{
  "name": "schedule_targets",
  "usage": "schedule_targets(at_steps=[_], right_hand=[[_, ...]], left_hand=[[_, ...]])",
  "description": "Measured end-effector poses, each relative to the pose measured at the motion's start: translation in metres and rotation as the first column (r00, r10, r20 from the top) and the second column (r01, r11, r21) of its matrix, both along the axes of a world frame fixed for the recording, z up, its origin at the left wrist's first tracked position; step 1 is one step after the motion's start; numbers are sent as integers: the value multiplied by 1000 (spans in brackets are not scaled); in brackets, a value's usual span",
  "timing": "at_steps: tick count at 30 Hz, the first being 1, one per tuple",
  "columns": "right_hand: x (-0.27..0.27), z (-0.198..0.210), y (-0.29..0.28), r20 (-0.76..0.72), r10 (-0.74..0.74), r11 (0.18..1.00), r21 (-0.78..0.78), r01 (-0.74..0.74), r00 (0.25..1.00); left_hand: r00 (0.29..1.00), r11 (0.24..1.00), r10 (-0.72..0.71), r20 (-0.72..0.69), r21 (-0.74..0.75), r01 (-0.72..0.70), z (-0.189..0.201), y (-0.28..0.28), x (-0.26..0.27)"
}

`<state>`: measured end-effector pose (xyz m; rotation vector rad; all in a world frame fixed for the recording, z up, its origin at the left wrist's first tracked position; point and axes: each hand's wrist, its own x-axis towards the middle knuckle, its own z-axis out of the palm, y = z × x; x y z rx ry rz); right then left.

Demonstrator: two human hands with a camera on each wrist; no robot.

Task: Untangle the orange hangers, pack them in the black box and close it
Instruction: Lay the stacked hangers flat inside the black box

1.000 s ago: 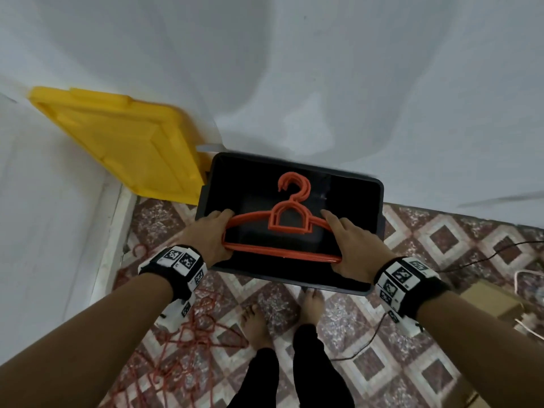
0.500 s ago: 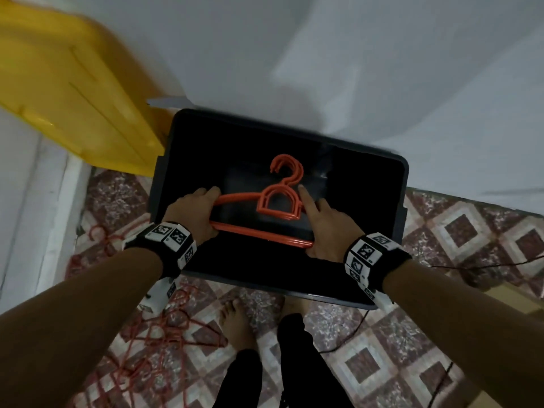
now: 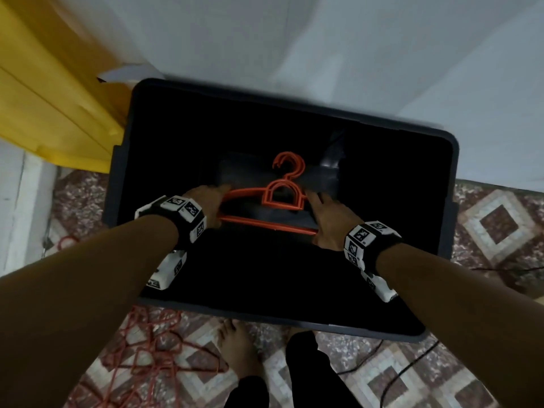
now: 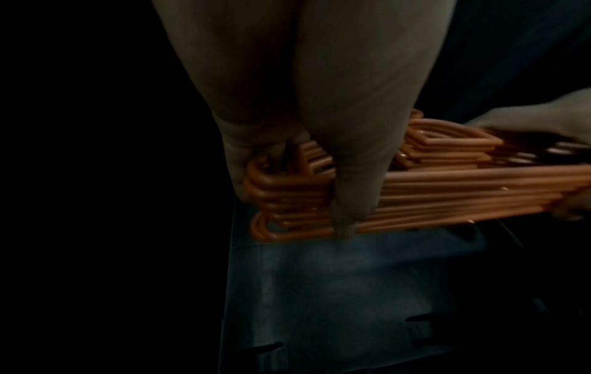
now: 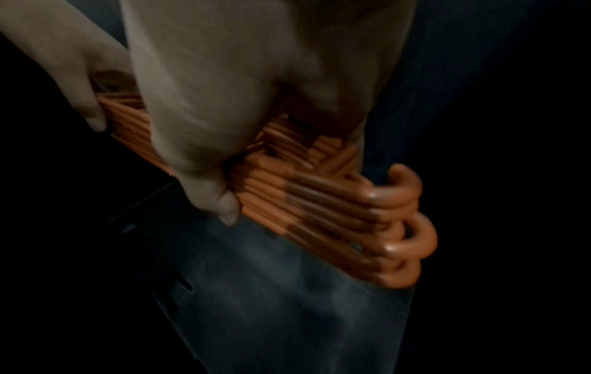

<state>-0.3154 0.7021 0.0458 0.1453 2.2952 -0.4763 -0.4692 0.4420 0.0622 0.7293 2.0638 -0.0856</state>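
A stack of several orange hangers (image 3: 282, 201) is down inside the open black box (image 3: 282, 111), hooks pointing away from me. My left hand (image 3: 209, 198) grips the stack's left end, thumb in front and fingers behind. My right hand (image 3: 326, 219) grips the right end. In the left wrist view the left hand (image 4: 294, 187) clamps the rounded hanger ends (image 4: 281, 202) just above the box floor (image 4: 351, 291). From the right wrist, the right hand (image 5: 288, 177) pinches the hangers (image 5: 336, 215) with the thumb (image 5: 217, 197) low at the front.
A yellow lid (image 3: 44, 98) leans against the white wall left of the box. A tangle of red strands (image 3: 153, 348) lies on the patterned floor by my bare feet (image 3: 238, 348). Black cables (image 3: 397, 375) run at the lower right.
Both hands have carried the hanger stack from above the rim down into the box, close to its floor. My head has moved nearer over the box.
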Motion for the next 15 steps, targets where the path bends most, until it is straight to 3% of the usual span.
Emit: schedule_targets(at_steps=[5,15], right_hand=[[2,-34,-12,35,12,1000,22,-12,999],[11,-80,-34,5,81,988,134,-81,997]], left_hand=[[994,996,-76,84,-39,80,-38,-3,5],[970,969,-197,144,-123,216,-79,-19,21]])
